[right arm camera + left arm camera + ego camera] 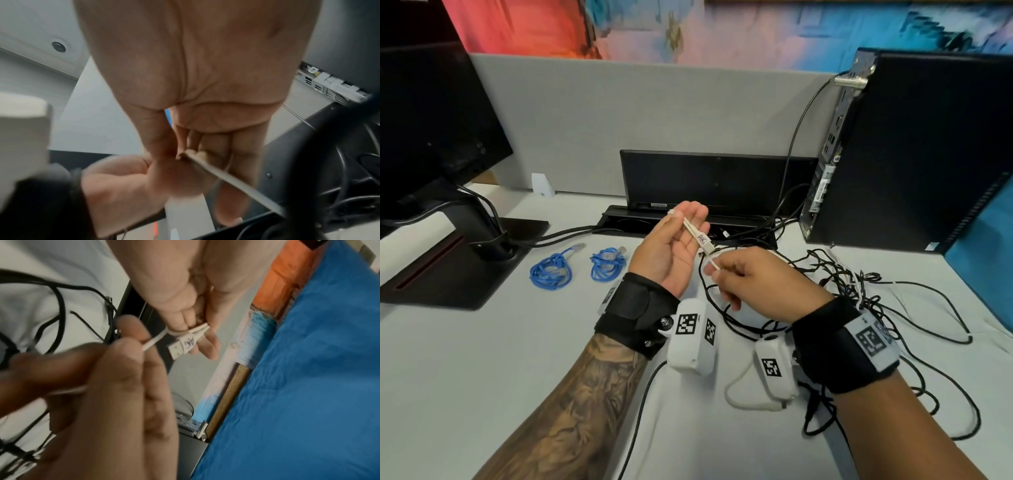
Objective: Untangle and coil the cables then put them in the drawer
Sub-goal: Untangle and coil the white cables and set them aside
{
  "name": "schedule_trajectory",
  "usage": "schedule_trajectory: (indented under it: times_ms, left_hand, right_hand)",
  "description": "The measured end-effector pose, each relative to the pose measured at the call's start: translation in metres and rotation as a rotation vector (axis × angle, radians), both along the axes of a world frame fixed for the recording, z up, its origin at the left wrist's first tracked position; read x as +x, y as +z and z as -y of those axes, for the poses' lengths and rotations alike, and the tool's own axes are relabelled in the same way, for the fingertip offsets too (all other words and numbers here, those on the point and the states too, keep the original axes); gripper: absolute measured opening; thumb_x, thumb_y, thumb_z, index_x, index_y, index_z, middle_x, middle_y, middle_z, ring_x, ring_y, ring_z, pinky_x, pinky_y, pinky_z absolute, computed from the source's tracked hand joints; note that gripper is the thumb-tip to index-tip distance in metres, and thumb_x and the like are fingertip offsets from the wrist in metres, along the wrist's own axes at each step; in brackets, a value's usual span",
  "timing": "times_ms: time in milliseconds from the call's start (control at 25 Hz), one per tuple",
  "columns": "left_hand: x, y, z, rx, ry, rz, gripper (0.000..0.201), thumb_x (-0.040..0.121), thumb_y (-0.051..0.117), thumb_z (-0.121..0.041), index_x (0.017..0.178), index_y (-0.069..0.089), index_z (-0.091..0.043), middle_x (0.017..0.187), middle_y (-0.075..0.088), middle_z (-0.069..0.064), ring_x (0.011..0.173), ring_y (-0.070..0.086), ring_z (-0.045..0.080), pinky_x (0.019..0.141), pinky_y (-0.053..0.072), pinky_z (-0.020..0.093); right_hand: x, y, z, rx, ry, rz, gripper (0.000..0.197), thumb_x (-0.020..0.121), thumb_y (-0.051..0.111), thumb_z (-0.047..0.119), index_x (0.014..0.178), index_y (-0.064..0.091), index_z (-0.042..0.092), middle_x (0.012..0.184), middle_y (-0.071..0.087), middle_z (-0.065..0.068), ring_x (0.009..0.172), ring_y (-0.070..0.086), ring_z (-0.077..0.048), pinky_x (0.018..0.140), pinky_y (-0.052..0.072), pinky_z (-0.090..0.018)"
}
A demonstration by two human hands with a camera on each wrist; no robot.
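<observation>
Above the desk (482, 359) the left hand (671, 250) pinches a folded white cable (693, 230) near its USB plug (175, 349). The right hand (763, 281), just beside it, pinches the same cable lower down. A tangle of black cables (859, 301) lies at the right, and two coiled blue cables (551, 272) lie at the left.
</observation>
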State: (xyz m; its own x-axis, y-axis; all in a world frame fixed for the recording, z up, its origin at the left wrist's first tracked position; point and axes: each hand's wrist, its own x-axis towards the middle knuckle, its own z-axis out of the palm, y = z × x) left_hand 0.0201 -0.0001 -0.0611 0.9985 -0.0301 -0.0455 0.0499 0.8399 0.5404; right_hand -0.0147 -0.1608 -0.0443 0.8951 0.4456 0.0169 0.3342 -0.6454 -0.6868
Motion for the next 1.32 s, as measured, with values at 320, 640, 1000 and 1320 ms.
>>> schedule_trajectory:
  times_ms: [320,640,1000,1320]
  left_hand:
    - [-0.01,0.008,0.009,0.675,0.327,0.268,0.022,0.099,0.051,-0.005,0.1,0.07,-0.016,0.093,0.076,0.004,0.09,0.074,0.018,0.08,0.057,0.028]
    - [-0.013,0.001,0.006,0.934,-0.207,0.423,0.035,0.098,0.037,-0.019,0.089,0.067,-0.003,0.064,0.047,0.003,0.056,0.041,0.017,0.061,0.043,0.032]
    - [-0.003,0.016,-0.016,-0.15,-0.109,0.138,0.029,0.103,0.039,-0.012,0.1,0.067,-0.003,0.077,0.065,0.002,0.072,0.064,0.012,0.073,0.058,0.029]
    - [0.005,0.008,-0.011,0.146,0.284,0.117,0.021,0.104,0.043,-0.008,0.111,0.062,-0.003,0.091,0.075,0.009,0.089,0.074,0.021,0.089,0.058,0.032]
  right_hand:
    - [-0.015,0.042,0.006,0.056,0.036,0.156,0.026,0.097,0.065,0.03,0.077,0.07,0.015,0.058,0.054,0.0,0.052,0.046,-0.01,0.055,0.042,-0.033]
    - [0.016,0.028,0.016,0.392,-0.252,0.371,0.02,0.1,0.061,0.023,0.087,0.073,0.013,0.081,0.07,-0.005,0.08,0.066,-0.02,0.076,0.056,-0.037]
    - [0.023,-0.009,0.006,0.389,-0.033,-0.129,0.023,0.104,0.053,0.024,0.107,0.075,0.02,0.066,0.052,0.002,0.058,0.048,-0.013,0.063,0.054,-0.035]
    - [0.014,-0.003,-0.004,0.045,-0.049,0.015,0.01,0.096,0.059,0.025,0.089,0.065,0.029,0.082,0.068,0.005,0.075,0.065,-0.009,0.076,0.061,-0.041]
